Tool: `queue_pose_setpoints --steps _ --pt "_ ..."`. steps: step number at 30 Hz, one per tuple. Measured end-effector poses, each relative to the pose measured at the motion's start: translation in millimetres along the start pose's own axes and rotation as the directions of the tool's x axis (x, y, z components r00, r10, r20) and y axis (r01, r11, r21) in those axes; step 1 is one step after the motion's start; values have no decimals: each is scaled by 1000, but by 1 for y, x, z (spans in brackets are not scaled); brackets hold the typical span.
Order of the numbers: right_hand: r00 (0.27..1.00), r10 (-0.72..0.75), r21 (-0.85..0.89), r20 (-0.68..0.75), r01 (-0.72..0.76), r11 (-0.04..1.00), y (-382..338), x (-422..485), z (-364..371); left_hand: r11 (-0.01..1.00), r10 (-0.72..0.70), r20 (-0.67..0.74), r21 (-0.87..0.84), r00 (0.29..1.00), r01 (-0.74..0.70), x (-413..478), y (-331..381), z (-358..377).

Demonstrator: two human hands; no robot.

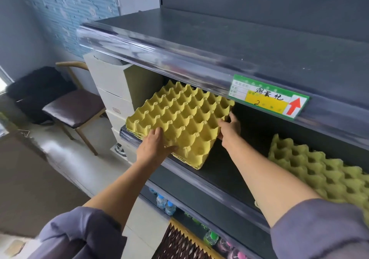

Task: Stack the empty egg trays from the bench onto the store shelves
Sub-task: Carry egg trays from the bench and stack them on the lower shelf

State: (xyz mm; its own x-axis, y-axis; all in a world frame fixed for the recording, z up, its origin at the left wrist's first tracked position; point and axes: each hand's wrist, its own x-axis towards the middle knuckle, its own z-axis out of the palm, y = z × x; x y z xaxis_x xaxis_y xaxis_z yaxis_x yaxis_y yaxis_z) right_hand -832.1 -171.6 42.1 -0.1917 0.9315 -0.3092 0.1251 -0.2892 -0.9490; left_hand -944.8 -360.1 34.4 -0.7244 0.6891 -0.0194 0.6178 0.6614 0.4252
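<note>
Head view — left hand [154, 148] and right hand [229, 129], each grip firm on the egg tray [179, 121] edges — tray on the shelf [221, 170].

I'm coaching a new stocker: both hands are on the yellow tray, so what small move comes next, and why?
Probably slide the yellow egg tray further in: its near corner overhangs the shelf edge, with left hand and right hand gripping it.

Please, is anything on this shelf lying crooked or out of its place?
Yes. The yellow egg tray, gripped by the left hand and the right hand, lies turned at an angle to the shelf, and one corner hangs over the front edge. The green tray at the right also seems tilted.
</note>
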Motion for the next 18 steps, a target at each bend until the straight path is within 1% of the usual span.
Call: queue_pose_setpoints --steps 3,5,7,9,10,13,18 --pt "1000 2 -11 3 -2 1000 3 14 3 1000 2 -4 26 1000 -2 10 3 5" --pt "1000 12 -41 16 -11 999 5 20 3 997 9 17 73 1000 -10 15 5 11" --pt "999 20 -158 50 -11 987 7 22 1 993 15 46 114 999 -20 18 8 18" --pt "996 25 -318 90 5 948 13 21 -1 996 -4 85 89 996 -4 21 8 23" --pt "994 25 -361 104 15 932 15 22 -1 998 -20 105 58 994 14 22 8 26" --pt "991 20 -401 130 34 915 18 22 -2 999 -39 137 10 990 38 25 6 30" --pt "987 -8 -464 161 83 882 22 21 -6 999 -38 140 26 989 35 28 5 30"
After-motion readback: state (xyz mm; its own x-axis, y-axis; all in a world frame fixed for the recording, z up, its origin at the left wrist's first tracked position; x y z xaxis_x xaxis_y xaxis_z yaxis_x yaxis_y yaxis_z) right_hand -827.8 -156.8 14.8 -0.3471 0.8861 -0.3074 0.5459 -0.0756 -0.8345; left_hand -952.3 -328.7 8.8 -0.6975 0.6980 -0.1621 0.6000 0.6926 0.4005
